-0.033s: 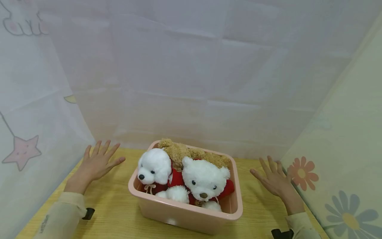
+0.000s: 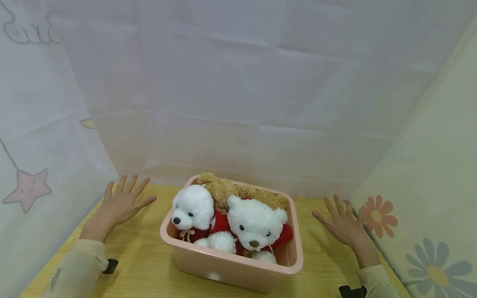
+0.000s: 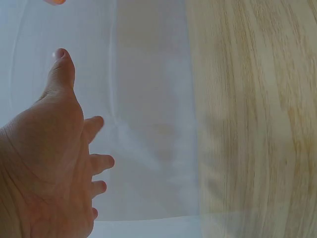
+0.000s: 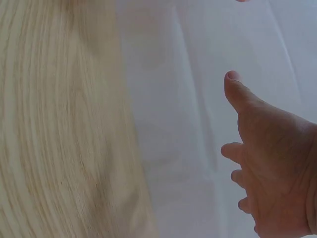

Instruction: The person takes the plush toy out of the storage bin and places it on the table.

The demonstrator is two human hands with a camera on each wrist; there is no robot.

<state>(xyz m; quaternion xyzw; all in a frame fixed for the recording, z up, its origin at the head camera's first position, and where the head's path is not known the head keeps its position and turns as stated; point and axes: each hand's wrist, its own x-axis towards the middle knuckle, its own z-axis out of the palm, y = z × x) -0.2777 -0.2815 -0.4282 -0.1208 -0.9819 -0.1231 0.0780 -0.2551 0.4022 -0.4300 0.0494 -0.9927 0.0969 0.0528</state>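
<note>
Fingers spread, my left hand [image 2: 120, 206] is held over the table on the left and grips nothing. On the far right my right hand [image 2: 344, 221] is likewise spread and holds nothing. Between them, apart from both, stands a pink plastic bin [image 2: 231, 267] filled with plush toys. At its front left is a white plush dog [image 2: 195, 207] in dark red; beside it sits a white plush bear [image 2: 257, 223] in red. Brown curly plush [image 2: 223, 192] shows behind them, partly hidden. Both wrist views show a hand with an empty palm.
A wood-grain table [image 2: 145, 256] lies under the bin. Pale creased cloth [image 2: 238, 103] rises along its back. The left side sheet bears a pink star [image 2: 27, 189]; the right one has an orange flower [image 2: 377, 216] and a grey flower [image 2: 437, 275], close beyond my right hand.
</note>
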